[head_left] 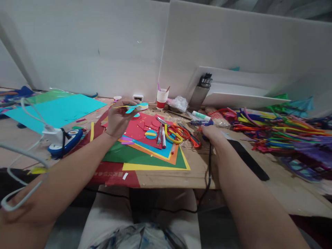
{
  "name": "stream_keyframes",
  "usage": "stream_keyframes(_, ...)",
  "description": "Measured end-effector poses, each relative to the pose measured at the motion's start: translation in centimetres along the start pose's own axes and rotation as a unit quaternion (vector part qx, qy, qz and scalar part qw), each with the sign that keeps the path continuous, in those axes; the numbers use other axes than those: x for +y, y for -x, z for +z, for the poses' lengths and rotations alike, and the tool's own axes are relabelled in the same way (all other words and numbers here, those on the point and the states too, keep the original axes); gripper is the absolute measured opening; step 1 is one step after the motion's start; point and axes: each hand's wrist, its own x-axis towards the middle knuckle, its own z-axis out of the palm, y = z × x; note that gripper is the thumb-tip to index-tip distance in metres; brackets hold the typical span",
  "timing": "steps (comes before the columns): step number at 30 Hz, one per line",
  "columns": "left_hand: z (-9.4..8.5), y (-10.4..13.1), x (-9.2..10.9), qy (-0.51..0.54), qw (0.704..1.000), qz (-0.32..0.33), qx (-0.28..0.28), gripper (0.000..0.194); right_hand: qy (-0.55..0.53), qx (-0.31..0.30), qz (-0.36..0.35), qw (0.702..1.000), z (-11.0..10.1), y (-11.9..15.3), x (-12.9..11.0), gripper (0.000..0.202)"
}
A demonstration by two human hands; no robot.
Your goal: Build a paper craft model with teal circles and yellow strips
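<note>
The left hand [120, 116] is up over the bench [290, 197], pinching a small white and light-blue piece [141, 106] between thumb and fingers. A thin yellow strip runs by it and pokes out past the fingers. The right hand [212, 134] is curled around a blue and purple tool with a black cord [200, 122]. It looks like a glue gun, but it is blurry. Its tip is well apart from the small piece.

Some cutting is done. A round light-blue disc with a yellow band [151, 134] lies on a red paper sheet [129, 129], and that disc looks finished, or close to it. Little scraps lie around, and so do pink and purple paper bits [127, 139]. The yellow-handled scissors [177, 140] lie by the papers, with no hand on them.

The piece in the left hand looks only part made to me, as bits of it stick out loosely. I can't tell if they are stuck down. Lots of paper is left: the dark green sheet [114, 154] and the yellow sheet [155, 167] look mostly whole. The bundle of fuzzy coloured sticks [272, 128] on the right has no hand on it.
</note>
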Motion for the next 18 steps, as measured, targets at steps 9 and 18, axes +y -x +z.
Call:
stream_keyframes(9, 0.4, 0.2, -1.7, 0.205, 0.955, -0.212, 0.024, 0.029, 0.057, 0.044, -0.101, 0.992, 0.5, 5.1, -10.1, 0.019)
stream_keyframes(18, 0.0, 0.7, -2.9, 0.314, 0.874, -0.362, 0.083, 0.024, 0.139, -0.190, -0.302, 0.924, 6.7, 8.2, -17.2, 0.032)
